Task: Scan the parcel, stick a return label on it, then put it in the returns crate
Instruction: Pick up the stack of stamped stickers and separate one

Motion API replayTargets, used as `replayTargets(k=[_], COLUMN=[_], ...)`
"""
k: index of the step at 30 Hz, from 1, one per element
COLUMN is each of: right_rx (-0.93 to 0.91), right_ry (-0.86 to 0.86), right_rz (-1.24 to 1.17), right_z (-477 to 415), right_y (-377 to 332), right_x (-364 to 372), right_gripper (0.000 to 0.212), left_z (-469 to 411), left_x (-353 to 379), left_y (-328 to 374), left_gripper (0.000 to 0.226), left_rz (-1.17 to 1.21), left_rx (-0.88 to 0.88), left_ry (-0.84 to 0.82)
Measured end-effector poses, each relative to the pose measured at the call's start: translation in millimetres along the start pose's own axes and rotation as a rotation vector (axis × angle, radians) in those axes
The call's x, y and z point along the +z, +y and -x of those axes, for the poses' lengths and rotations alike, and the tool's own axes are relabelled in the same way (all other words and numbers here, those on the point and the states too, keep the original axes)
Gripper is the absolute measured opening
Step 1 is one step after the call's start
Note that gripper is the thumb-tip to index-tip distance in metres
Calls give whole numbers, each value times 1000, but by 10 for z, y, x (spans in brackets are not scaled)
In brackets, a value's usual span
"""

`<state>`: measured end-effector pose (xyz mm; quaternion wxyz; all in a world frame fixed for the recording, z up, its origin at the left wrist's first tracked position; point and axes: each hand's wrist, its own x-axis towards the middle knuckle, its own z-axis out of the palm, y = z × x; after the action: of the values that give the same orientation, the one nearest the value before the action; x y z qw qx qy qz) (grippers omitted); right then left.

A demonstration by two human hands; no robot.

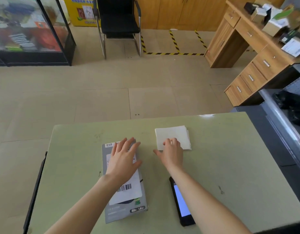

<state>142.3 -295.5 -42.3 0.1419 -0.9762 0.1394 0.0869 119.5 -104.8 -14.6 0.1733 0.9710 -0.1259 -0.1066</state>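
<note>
A flat grey parcel (127, 206) with a white barcode label lies on the pale green table (222, 162). My left hand (124, 157) rests flat on the parcel's upper half, fingers spread. A small stack of white return labels (173, 134) lies to the right. On the near edge of that stack sits my right hand (171, 151), fingertips curled on the top sheet. A black handheld scanner (183, 203) with a lit screen lies beside my right forearm, partly hidden under it.
A dark grey crate (281, 125) with a black bag inside stands right of the table. Further off are a wooden desk (247, 53) with boxes, a black chair (119, 22), a glass cabinet (27, 27) and striped floor tape (173, 53).
</note>
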Motion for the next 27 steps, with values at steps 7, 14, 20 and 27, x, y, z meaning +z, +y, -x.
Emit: replayTargets(k=[7,14,20,27], right_rx=[65,55,176,285], right_ry=[18,64,97,79], right_rz=[81,-45,-231,-683], right_z=[-182,-186,-185,-200], right_y=[-55,-19,28,156], right_x=[289,247,108,-65], right_gripper=[48,25,21,25], left_z=[-224,-202,-238,-390], left_x=[157,172,127,111], left_y=[-81,-52,-2,194], left_gripper=[60,55,56,60], left_rz=[-145,-125,-113,-59], left_rx=[21,7,-16,30], left_ry=[8,26,-10,-14])
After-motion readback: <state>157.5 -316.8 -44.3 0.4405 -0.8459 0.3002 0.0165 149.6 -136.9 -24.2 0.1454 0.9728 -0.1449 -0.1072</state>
